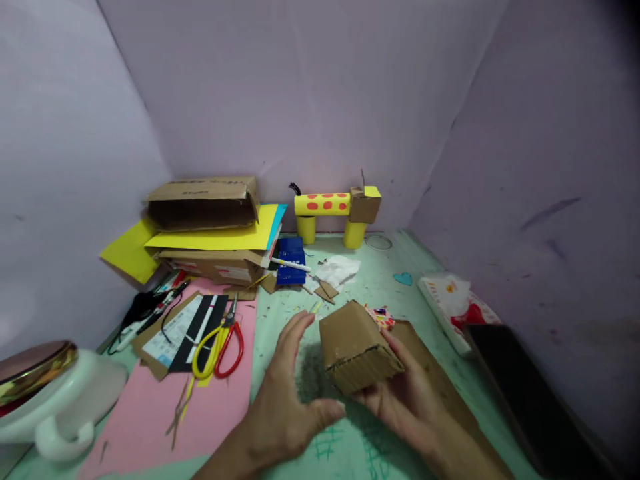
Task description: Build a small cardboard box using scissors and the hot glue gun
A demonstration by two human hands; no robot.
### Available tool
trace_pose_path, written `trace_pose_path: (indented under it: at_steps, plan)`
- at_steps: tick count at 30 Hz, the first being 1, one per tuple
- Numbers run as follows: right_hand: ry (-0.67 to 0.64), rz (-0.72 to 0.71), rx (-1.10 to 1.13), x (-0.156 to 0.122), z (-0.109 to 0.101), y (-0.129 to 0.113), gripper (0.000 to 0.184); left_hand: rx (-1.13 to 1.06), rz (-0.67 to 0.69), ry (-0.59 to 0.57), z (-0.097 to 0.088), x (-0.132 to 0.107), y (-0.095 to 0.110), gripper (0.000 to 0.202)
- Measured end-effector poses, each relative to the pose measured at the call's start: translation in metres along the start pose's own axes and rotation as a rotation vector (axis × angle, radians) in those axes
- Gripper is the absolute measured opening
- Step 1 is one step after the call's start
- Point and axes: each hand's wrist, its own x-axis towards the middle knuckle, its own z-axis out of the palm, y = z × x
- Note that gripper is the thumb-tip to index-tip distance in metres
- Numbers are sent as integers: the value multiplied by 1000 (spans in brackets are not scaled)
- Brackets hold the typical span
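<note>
A small brown cardboard box (353, 340) is tilted in my right hand (400, 393), whose fingers wrap around its right side and underside. Some of those fingers are hidden behind the box. Just left of it, my left hand (290, 393) has its thumb and fingers spread apart with nothing between them. A piece of brown cardboard (435, 373) lies beneath my right hand. Beyond the box, a small patterned item (383, 317) in red and white is partly covered.
Scissors (220, 347) with yellow and red handles lie on pink paper (200, 413). A yellow spotted paper animal (323, 205) stands by the back wall. Cardboard boxes (205, 190) are stacked back left. A white mug (95, 393) and a dark phone-like slab (530, 393) flank the table.
</note>
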Motion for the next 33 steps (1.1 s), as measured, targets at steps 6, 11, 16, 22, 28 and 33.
trace_pose_path:
  at_steps: [6, 11, 16, 22, 28, 33]
  plan:
    - [16, 43, -164, -3, -1, 20, 36, 109, -93, -111, 1, -3, 14, 117]
    - [61, 63, -330, -4, -6, 25, 45, 115, -88, -98, -2, -1, 17, 108]
    - [30, 84, -364, -3, -10, 24, 47, 58, -19, -77, -1, -3, 10, 105]
    - [-14, 6, -403, -7, -3, 25, 52, -68, -16, -46, -2, -1, 0, 105]
    - [-72, -304, -516, -6, -11, 22, 67, -30, 50, -210, -6, -3, 3, 107]
    - [-160, -508, -641, 4, -26, 15, 79, -31, 96, -276, -9, -6, 0, 110]
